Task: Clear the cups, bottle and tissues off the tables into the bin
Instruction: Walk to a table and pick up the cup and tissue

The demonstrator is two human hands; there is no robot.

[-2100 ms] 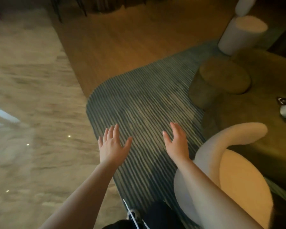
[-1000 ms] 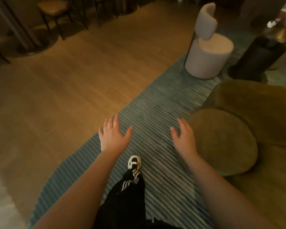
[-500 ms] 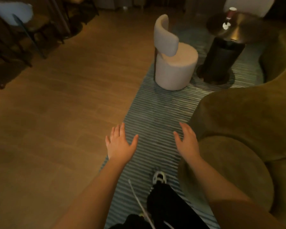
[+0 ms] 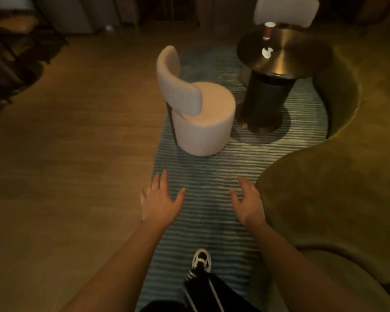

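A round brass-topped table (image 4: 288, 57) on a dark pedestal stands ahead at the upper right. On it stands a red cup (image 4: 268, 30) with a white rim, and nearer to me lies a crumpled white tissue (image 4: 267, 52). My left hand (image 4: 159, 200) and my right hand (image 4: 249, 202) are held out in front of me over the striped rug, palms down, fingers apart, both holding nothing. Both hands are well short of the table. No bin is in view.
A cream round chair (image 4: 198, 109) stands on the striped blue rug (image 4: 212, 172) between me and the table. A curved olive sofa (image 4: 338, 188) runs along the right. Another cream chair (image 4: 286, 10) is behind the table. Wooden floor (image 4: 65, 165) lies left; dark chairs stand at far left.
I have walked forward along the rug; the cream chair and the brass table have come closer and more central. Both hands stay open and outstretched.
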